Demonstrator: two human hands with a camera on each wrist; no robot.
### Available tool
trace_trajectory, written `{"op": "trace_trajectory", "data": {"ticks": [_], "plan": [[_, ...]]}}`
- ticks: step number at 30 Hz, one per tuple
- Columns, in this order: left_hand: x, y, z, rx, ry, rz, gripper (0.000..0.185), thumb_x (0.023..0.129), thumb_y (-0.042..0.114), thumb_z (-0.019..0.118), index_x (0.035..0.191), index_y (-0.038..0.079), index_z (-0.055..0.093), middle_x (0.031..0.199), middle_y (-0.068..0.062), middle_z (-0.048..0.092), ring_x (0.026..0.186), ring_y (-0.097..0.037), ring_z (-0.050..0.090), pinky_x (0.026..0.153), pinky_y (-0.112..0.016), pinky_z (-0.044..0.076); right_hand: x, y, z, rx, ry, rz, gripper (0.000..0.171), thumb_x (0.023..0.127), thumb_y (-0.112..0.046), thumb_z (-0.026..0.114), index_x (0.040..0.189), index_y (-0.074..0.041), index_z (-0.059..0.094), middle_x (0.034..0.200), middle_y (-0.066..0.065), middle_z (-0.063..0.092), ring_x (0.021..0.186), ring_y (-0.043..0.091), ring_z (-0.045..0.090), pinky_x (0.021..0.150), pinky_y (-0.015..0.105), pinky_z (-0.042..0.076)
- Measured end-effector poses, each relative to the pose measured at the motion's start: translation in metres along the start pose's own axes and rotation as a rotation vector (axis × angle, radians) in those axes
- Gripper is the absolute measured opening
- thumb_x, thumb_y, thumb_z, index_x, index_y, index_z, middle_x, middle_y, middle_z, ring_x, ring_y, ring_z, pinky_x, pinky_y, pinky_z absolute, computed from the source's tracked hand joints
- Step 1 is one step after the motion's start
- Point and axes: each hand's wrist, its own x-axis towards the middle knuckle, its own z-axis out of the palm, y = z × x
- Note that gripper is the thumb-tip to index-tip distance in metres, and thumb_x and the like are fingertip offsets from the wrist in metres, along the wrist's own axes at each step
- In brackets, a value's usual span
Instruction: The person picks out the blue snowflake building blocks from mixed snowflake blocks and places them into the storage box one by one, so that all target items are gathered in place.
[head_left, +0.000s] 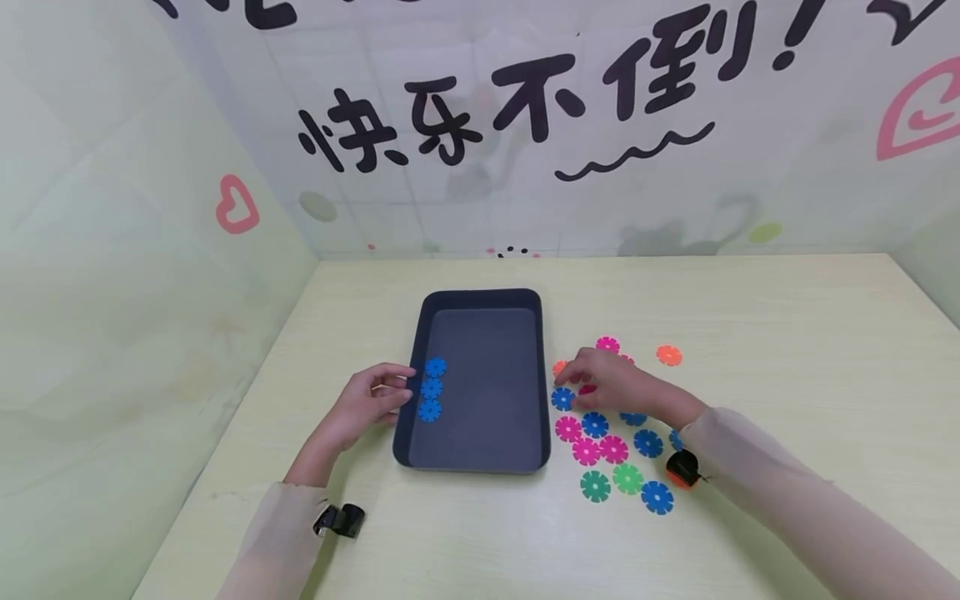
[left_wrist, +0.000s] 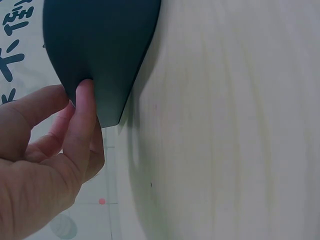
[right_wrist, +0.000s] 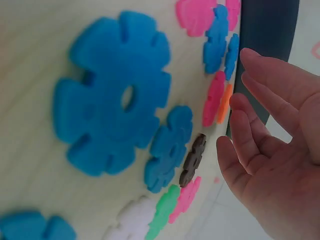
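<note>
A dark rectangular tray (head_left: pixel 487 375) lies on the table with three blue notched discs (head_left: pixel 431 388) in a column along its inner left side. My left hand (head_left: pixel 367 406) pinches the tray's left wall; the left wrist view shows the thumb against the wall's outside (left_wrist: pixel 107 60). Just right of the tray, my right hand (head_left: pixel 618 382) hovers over a spread of colourful notched discs. Its fingertips are close to a blue disc (head_left: pixel 563 399). In the right wrist view the fingers (right_wrist: pixel 265 82) are loosely extended, with nothing held between them.
Pink discs (head_left: pixel 587 451), green discs (head_left: pixel 627 478) and more blue discs (head_left: pixel 648 443) lie scattered right of the tray. An orange disc (head_left: pixel 670 355) sits apart at the back. Behind the table (head_left: pixel 787 333) rises a printed wall (head_left: pixel 465 208); another wall (head_left: pixel 112 333) borders the left.
</note>
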Motion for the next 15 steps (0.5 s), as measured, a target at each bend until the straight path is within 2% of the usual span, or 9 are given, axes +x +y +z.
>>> {"op": "trace_trajectory", "data": {"ticks": [15], "plan": [[0.0012,0.0009,0.0001,-0.002,-0.003,-0.009,0.037,0.089,0.006,0.058,0.125,-0.001,0.05,0.104,-0.015,0.047,0.089,-0.026,0.056,0.068,-0.033,0.052,0.0053,0.0012,0.003,-0.067,-0.003,0.013,0.04,0.067,-0.018,0.083,0.104,-0.014,0.068,0.09,-0.001,0.055,0.084,0.015,0.052,0.066,0.025,0.048]]}}
